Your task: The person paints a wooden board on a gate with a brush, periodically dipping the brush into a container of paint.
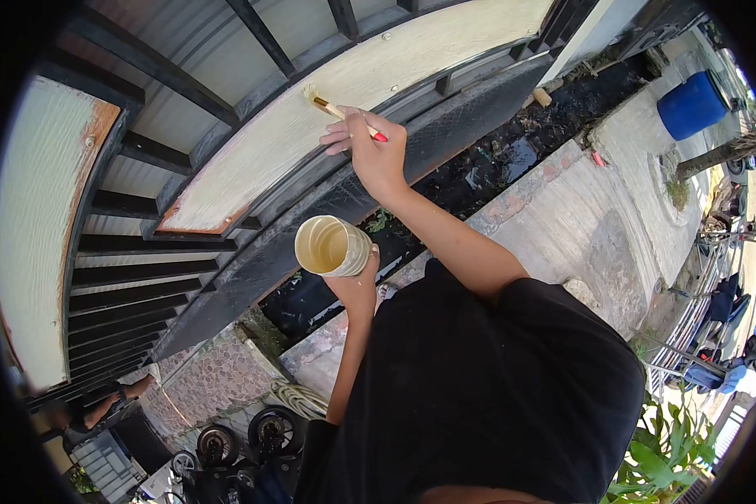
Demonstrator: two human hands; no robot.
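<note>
My right hand [378,155] grips a paintbrush [334,110] with a pale handle, red tip and gold ferrule. The bristles touch the cream-painted panel [269,147], which is fixed to a black metal gate [147,155]. Bare reddish-brown patches show at the panel's lower left end. Below, my left hand [359,287] is wrapped around a paint-smeared cup [332,245] with pale liquid in it, its mouth tipped toward me. That hand's fingers are partly hidden behind the cup.
Another cream panel [50,227] is at the left. A dark wet ditch [487,172] runs below the gate, beside a concrete walkway [554,218]. A blue barrel [693,105] stands upper right. Motorcycles [273,430] and a coiled hose [298,399] are at lower left, near another person's arm [109,407].
</note>
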